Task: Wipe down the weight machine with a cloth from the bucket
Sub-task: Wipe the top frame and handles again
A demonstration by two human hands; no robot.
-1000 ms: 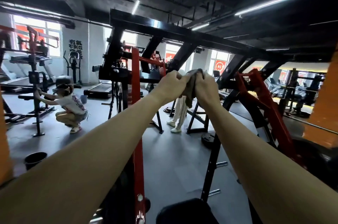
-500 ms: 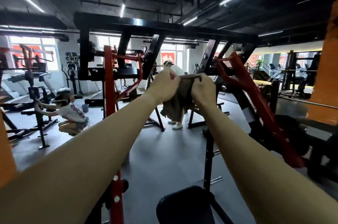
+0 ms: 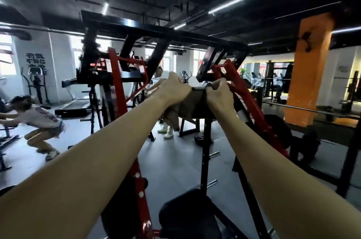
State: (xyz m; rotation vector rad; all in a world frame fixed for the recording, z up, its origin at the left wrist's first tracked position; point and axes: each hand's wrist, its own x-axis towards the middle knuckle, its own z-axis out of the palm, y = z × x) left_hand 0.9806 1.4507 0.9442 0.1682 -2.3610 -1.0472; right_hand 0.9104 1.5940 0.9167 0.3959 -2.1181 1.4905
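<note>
Far left, 1 person (image 3: 39, 119) crouched on the floor (image 3: 175, 162). Weight machine (image 3: 156, 30), black frame with red arms, filled the middle. Left hand (image 3: 173, 90) reached out at centre, grip clamped on the left end of the brown cloth (image 3: 192, 105). Cloth was held up between the 2 hands, in front of the machine's far frame, lower part drooping. Right hand (image 3: 219, 96) was just right of it, grip clamped on the cloth's top right edge. Orange pillar (image 3: 306, 70) stood far right.
</note>
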